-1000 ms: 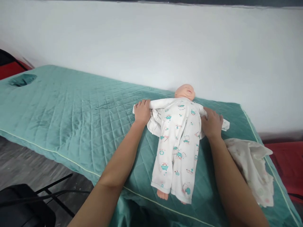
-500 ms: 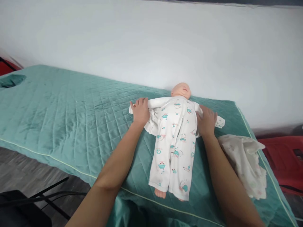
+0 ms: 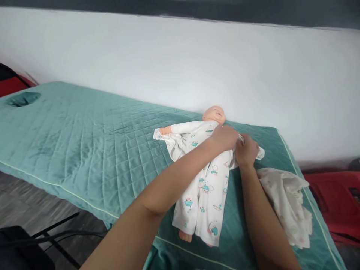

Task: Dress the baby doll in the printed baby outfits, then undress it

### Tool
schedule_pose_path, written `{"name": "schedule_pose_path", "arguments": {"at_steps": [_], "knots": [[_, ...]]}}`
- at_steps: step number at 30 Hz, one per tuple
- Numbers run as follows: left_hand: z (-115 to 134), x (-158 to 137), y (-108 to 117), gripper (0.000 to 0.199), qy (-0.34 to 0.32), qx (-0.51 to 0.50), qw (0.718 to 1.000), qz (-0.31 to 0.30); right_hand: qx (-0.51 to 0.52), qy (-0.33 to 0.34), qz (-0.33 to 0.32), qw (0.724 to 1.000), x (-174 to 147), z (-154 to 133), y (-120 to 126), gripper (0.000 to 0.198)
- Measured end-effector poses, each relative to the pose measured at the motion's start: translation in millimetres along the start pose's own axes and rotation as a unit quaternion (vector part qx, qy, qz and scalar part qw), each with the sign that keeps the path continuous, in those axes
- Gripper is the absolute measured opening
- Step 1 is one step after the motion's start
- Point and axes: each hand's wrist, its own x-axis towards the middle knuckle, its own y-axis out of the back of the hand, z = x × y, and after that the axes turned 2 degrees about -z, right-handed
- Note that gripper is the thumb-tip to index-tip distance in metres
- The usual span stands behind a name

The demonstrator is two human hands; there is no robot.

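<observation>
From where I stood, the doll (image 3: 215, 113) lay on its back near the right end of the green quilted table (image 3: 92, 131), its head by the far edge against the wall (image 3: 140, 60) and its feet toward the near edge. It wore printed white trousers (image 3: 206, 195). One arm stretched toward the table's left end, its bare hand lying over a spread white flap (image 3: 176, 146). The person's left hand (image 3: 225, 137) crossed above the chest, fingers bent; their tips were hidden, so I couldn't tell whether they gripped anything. The right hand (image 3: 247, 150), just beside it, was curled around the other sleeve (image 3: 261, 153), whose end poked out beyond it. A crumpled pale cloth (image 3: 287, 206) lay along the right edge, near the right forearm.
</observation>
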Motion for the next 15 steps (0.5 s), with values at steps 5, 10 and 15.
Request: {"name": "schedule_pose_path", "arguments": {"at_steps": [5,10,15], "knots": [[19.0,40.9,-12.9,0.035,0.053,0.054,0.995,-0.062,0.016,-0.011,-0.007,1.0,-2.9,-0.9,0.1,0.042],[30.9,55.9,-28.7,0.041,0.102,0.079,0.989,-0.074,0.004,-0.024,-0.04,0.999,-3.2,-1.0,1.9,0.041],[27.5,56.8,-27.7,0.042,0.11,0.081,0.989,-0.064,0.007,-0.035,-0.036,0.999,-2.0,0.6,5.3,0.04]]}}
